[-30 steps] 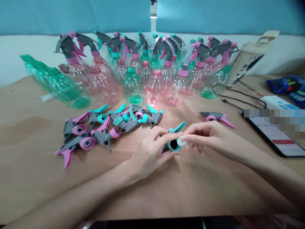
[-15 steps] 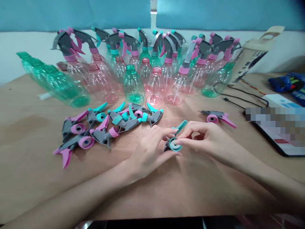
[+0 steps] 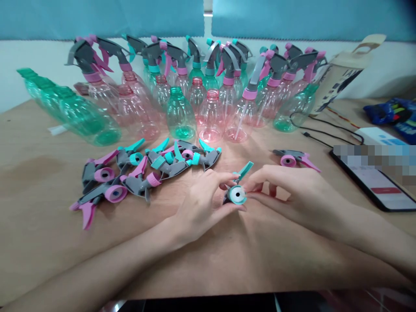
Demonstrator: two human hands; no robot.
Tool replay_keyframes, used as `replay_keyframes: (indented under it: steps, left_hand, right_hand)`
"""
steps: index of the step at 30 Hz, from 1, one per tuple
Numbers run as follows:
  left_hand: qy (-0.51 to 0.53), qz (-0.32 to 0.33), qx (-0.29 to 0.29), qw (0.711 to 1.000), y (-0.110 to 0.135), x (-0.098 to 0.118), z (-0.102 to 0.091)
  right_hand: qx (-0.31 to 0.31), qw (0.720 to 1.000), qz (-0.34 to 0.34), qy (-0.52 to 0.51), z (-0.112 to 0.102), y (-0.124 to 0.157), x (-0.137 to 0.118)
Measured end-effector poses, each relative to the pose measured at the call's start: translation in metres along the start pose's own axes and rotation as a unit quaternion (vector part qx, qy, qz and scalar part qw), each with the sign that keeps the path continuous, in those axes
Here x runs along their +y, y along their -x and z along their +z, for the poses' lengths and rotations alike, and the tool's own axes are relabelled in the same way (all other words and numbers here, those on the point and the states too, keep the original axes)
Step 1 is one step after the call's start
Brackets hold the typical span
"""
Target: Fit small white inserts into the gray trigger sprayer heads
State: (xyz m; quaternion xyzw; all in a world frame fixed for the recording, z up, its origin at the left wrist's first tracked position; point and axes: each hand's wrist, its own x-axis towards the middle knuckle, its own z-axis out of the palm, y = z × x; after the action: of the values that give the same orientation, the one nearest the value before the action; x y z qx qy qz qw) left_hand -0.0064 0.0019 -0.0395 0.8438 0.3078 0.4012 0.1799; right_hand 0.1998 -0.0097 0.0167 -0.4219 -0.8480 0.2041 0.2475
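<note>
My left hand (image 3: 198, 203) grips a teal-and-grey trigger spray head (image 3: 242, 171), with thumb and fingers on either side of its teal collar. The collar's opening faces me, and a white washer (image 3: 237, 195) with a dark centre hole lies in it. The washer's right edge overlaps the collar rim. My right hand (image 3: 286, 186) is closed in a pinch at that edge, its thumb and forefinger tips at the washer; the exact contact is partly hidden. Left of my hands lies a pile of loose pink and teal spray heads (image 3: 138, 186).
Behind stand several clear pink bottles (image 3: 211, 121) and green bottles (image 3: 181, 117), many with spray heads fitted. Green bottles (image 3: 87, 121) lean at the left. A pink spray head (image 3: 289, 160) lies right, near a phone (image 3: 367, 186), a black cable (image 3: 325, 123) and a tall cream shaker (image 3: 341, 73).
The white washer, tilted in my right fingers before, now faces me flatter in the collar. My right fingertips have drawn slightly right, to its edge. The left hand keeps its grip.
</note>
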Motion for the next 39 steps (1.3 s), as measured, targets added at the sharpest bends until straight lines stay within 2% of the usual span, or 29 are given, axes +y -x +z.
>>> replay_keyframes:
  steps: [6, 13, 19, 25, 28, 34, 39]
  left_hand:
    - [-0.016, -0.002, -0.003, 1.000, -0.002, 0.000, -0.002]
    - [-0.030, -0.012, -0.015, 0.999, -0.001, -0.001, -0.003]
    - [-0.021, -0.022, -0.010, 0.999, 0.001, 0.000, -0.003]
    - [-0.014, 0.036, 0.009, 0.999, -0.002, 0.000, -0.001]
    - [-0.006, 0.041, 0.016, 0.999, -0.004, -0.001, 0.000]
    - [-0.004, 0.035, 0.030, 0.999, -0.005, -0.001, 0.002]
    - [-0.002, 0.011, 0.029, 1.000, -0.003, 0.000, 0.002]
  right_hand:
    - [-0.038, 0.991, -0.040, 0.124, -0.001, -0.005, -0.005]
    - [-0.015, 0.976, -0.048, 0.211, 0.001, -0.007, -0.008]
    - [-0.014, 0.977, -0.059, 0.202, 0.003, -0.010, -0.012]
    - [-0.008, 0.989, -0.071, 0.130, 0.009, -0.007, -0.011]
    - [-0.017, 0.991, -0.076, 0.106, 0.011, -0.008, -0.012]
    - [-0.013, 0.988, -0.041, 0.150, 0.005, -0.007, -0.006]
    - [-0.026, 0.983, -0.065, 0.167, 0.002, -0.006, -0.006]
